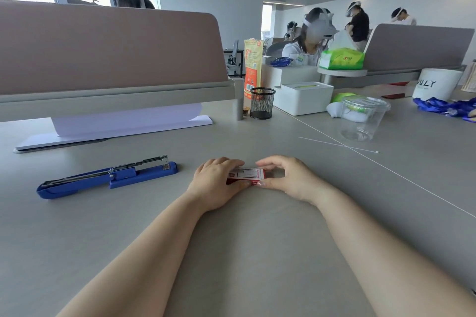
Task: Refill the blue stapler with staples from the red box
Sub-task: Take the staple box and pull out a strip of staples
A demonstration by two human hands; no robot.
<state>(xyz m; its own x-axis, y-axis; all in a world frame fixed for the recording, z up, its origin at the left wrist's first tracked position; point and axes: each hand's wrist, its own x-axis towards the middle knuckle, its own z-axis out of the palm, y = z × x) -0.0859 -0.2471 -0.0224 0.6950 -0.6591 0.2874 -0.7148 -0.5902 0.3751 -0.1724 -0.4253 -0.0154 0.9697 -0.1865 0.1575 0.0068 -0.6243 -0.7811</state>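
Two bare forearms enter from the bottom edge and converge on the grey, matte desk (257, 252). Left hand (216, 183) and right hand (288, 177) close together on the red box (247, 175), a small flat cardboard carton with a white label panel on top; left fingers wrap over its near-left end, right thumb and fingertips pinch its right end. Box sits on the desk surface, centre of view; whether it is open, cannot tell. Blue stapler (108, 176) lies to the left, well apart from the hands, long and slim, blue plastic body with its metal rail swung up and exposed. Beyond it, a stack of white paper (123, 123) with the top sheet curled upward against the brownish fabric partition (108, 46). Further back, right of centre: black wire-mesh pen cup (262, 103), cylindrical; white rectangular box (304, 96); clear plastic lidded cup (360, 118). A thin white cable tie (337, 145) lies flat near that cup.
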